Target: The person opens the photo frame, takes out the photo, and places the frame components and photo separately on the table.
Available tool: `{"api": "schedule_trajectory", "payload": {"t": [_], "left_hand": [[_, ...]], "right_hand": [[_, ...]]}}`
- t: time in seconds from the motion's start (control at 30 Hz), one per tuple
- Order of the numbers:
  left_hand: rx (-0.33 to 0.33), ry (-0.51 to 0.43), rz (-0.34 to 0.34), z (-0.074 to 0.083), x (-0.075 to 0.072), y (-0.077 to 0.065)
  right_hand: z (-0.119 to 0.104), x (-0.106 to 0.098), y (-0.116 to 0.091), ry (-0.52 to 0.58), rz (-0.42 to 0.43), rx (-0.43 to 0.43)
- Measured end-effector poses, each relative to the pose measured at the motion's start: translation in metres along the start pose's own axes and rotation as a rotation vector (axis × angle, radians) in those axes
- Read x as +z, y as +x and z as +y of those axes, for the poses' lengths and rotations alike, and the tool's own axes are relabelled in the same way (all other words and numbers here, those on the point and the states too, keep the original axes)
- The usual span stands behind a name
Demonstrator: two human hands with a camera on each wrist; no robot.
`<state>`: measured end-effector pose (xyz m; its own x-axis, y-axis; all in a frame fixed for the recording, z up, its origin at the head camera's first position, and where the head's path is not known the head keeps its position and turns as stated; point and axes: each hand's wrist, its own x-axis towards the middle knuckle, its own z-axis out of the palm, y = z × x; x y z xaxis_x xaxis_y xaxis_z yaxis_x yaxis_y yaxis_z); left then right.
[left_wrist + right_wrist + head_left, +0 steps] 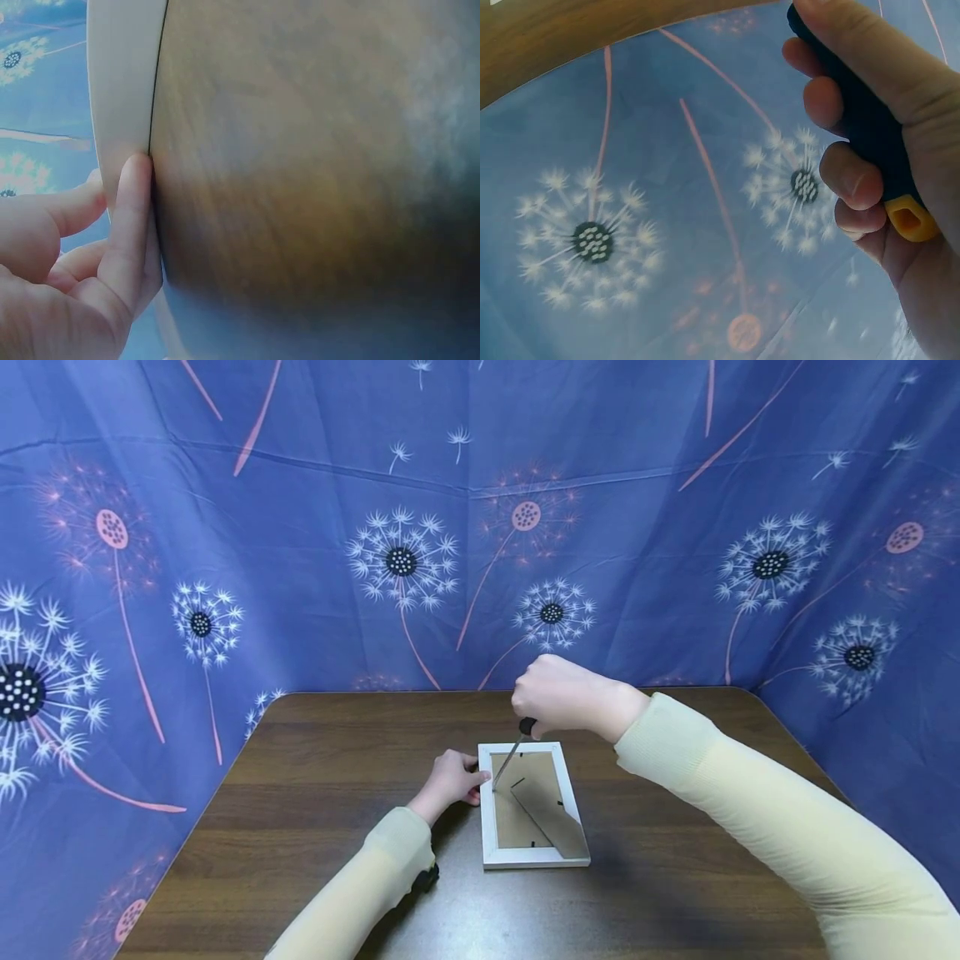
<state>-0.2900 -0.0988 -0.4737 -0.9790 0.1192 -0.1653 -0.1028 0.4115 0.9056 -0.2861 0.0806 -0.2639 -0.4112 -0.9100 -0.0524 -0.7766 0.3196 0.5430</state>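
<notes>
A white picture frame (521, 857) lies face down on the table, its brown backing board (513, 828) turned up. Small black tabs (533, 844) sit along the inner edge, and a stand leg shows on the board. At the frame's left side my left hand (450, 779) pinches the rim; the left wrist view shows thumb and fingers on the white edge (124, 75). My right hand (558, 695) is raised above the frame, fingers wrapped round a screwdriver (866, 124) with a dark handle and yellow end. Its thin shaft slants down to the inner left edge.
The dark wooden table (330, 777) extends on both sides of the frame. Behind it and at the sides hangs a blue cloth (300, 568) printed with dandelions. A black device (426, 878) is strapped at the left wrist.
</notes>
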Motion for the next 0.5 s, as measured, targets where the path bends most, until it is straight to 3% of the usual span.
{"api": "schedule_trajectory", "payload": {"t": [0.27, 0.5], "left_hand": [[-0.006, -0.006, -0.011, 0.001, 0.001, -0.001], [-0.030, 0.034, -0.061, 0.007, -0.003, -0.003]], "right_hand": [[0.021, 0.021, -0.049, 0.224, 0.140, 0.166], [0.014, 0.069, -0.083, 0.445, 0.227, 0.425]]}}
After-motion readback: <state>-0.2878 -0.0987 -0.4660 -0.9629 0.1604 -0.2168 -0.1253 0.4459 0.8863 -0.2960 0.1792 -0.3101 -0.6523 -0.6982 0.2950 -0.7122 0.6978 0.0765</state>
